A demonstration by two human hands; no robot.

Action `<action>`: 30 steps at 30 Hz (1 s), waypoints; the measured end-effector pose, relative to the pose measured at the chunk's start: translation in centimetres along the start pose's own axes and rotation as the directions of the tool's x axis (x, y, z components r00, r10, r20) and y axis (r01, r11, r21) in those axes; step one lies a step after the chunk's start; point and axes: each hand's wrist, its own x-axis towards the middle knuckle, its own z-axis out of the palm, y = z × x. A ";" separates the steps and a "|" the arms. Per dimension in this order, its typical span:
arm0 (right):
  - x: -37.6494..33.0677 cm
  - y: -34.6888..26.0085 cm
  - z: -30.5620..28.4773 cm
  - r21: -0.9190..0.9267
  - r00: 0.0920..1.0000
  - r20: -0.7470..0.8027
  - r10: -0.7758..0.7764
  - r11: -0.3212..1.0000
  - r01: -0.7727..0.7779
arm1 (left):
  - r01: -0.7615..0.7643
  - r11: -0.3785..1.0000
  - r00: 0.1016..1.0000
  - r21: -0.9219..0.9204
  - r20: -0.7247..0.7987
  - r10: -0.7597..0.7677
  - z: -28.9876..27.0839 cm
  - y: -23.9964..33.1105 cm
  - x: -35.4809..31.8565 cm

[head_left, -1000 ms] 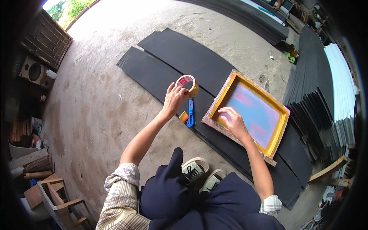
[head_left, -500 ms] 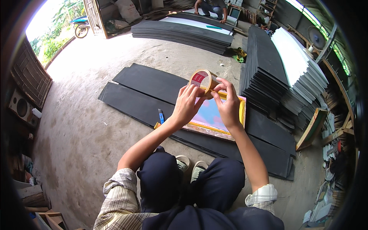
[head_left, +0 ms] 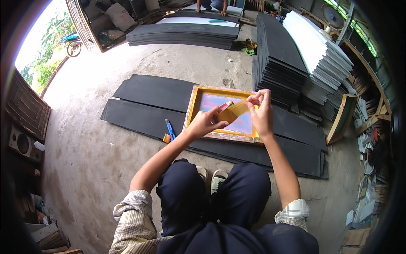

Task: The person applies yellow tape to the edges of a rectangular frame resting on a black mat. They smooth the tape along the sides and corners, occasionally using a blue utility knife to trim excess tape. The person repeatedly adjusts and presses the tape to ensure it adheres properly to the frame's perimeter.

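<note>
Concrete floor (head_left: 80,169); black sheets (head_left: 144,116) bearing frame (head_left: 228,92); sheet stack (head_left: 280,53) beyond; left hand (head_left: 206,122) clamped on tape roll (head_left: 225,116); right hand (head_left: 261,112) pinching strip (head_left: 240,109).

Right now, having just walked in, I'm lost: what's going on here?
A person's left hand holds a brownish-yellow adhesive tape roll; the right hand pinches its outstretched, translucent strip. Beyond them, a rectangular yellow-edged frame rests on long, flat black sheets, with a slim blue-handled cutter left of it.
</note>
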 end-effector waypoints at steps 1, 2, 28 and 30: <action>0.0 1.0 -0.9 0.029 0.999 -0.033 0.020 0.999 -0.019 | -0.027 0.995 0.999 0.096 -0.031 0.031 0.0 -0.8 0.2; 0.1 2.2 -2.5 -0.041 0.996 -0.083 0.028 0.999 -0.031 | 0.010 0.987 1.000 0.160 -0.022 -0.006 0.1 -1.6 -0.2; -16.6 26.5 -5.0 0.019 0.558 -0.302 0.773 0.590 -0.807 | 0.433 0.744 0.777 0.509 0.207 -0.594 1.7 -16.4 0.3; -15.8 26.9 -4.5 -0.036 0.546 -0.331 0.770 0.568 -0.822 | 0.433 0.703 0.739 0.564 0.225 -0.635 1.8 -16.1 1.3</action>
